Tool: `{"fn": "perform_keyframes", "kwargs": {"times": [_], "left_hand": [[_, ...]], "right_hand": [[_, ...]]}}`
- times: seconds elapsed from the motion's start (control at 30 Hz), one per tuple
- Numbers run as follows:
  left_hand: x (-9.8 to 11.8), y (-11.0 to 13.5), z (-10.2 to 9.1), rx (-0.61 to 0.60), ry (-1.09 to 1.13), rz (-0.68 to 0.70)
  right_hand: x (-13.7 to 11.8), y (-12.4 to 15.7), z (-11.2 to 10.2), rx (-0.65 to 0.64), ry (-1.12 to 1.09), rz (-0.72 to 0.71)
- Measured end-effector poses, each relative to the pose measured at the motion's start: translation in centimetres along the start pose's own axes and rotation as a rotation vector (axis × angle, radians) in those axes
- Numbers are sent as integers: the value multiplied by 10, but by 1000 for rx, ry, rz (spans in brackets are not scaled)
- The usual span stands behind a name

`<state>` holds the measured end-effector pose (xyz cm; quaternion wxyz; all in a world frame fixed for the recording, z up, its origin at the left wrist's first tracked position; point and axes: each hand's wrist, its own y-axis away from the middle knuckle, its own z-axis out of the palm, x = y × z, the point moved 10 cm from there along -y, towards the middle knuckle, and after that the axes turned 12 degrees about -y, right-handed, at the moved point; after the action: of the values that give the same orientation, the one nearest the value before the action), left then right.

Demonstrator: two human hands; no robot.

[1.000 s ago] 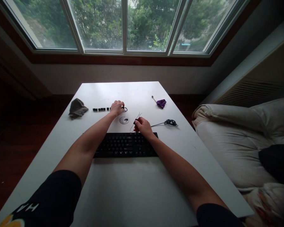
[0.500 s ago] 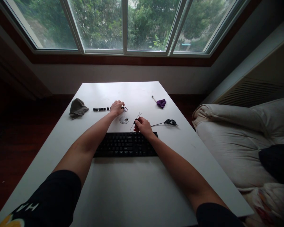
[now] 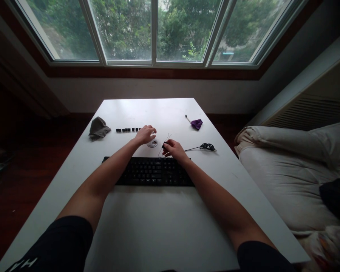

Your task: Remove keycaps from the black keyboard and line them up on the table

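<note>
My right hand (image 3: pixel 173 148) is closed around a wire keycap puller (image 3: pixel 167 138), over the far edge of a black keyboard (image 3: pixel 155 172). Thin prongs stick out beyond the fingers, and a small black part shows at the fingertips. Just left of it, my left hand (image 3: pixel 146 134) hovers with curved fingers and the thumb apart; I see nothing clearly held in it. Below its fingertips lies a round cable grommet (image 3: pixel 152 144) in the table top. A row of black keycaps (image 3: pixel 126 130) runs leftward from that hand, which covers the row's right end.
On the white table (image 3: pixel 155 223), a grey cloth (image 3: pixel 99 128) lies at the left. A purple cloth (image 3: pixel 197 124) with a brush (image 3: pixel 187 118) sits at the back right, and a coiled cable (image 3: pixel 207 146) lies nearer. A pale sofa (image 3: pixel 277 177) stands right of the table.
My left hand has drawn back from the end of the keycap row, toward the grommet and my right hand. The right hand keeps its grip on the puller. The view has shifted slightly.
</note>
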<state>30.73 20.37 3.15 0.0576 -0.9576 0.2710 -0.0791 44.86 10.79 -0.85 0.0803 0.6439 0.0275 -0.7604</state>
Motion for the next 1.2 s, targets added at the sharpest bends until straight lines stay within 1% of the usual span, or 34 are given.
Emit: {"fn": "perform_keyframes", "kwargs": {"times": [0.1, 0.17, 0.27, 0.33, 0.43, 0.53, 0.7, 0.77, 0.87, 0.93, 1.0, 1.07, 1.2], "left_hand": [[25, 24, 5, -122, 4, 188], [37, 40, 1, -128, 23, 270], [47, 60, -8, -105, 41, 305], [54, 72, -10, -134, 49, 331], [66, 88, -15, -165, 87, 388], [74, 99, -21, -148, 129, 401], [80, 106, -17, -160, 174, 381], [80, 106, -15, -163, 180, 376], [80, 105, -13, -166, 183, 370], [80, 105, -13, -170, 190, 371], [79, 105, -14, -151, 197, 364], [78, 105, -14, -127, 207, 354], [80, 105, -12, -115, 240, 363]], "right_hand": [[-7, 1, 11, -112, 18, -48], [-14, 3, 15, -146, 48, -92], [-24, 7, 18, -151, 128, -161], [-27, 10, 21, -167, 204, -188], [-28, 12, 25, -204, 296, -190], [-32, 15, 28, -245, 338, -190], [-44, 23, 38, -386, 398, -249], [-43, 22, 36, -377, 397, -235], [-37, 18, 29, -324, 364, -180], [-35, 18, 29, -328, 374, -167], [-38, 21, 34, -368, 431, -199], [-45, 26, 39, -403, 508, -261], [-56, 37, 47, -434, 610, -366]]}}
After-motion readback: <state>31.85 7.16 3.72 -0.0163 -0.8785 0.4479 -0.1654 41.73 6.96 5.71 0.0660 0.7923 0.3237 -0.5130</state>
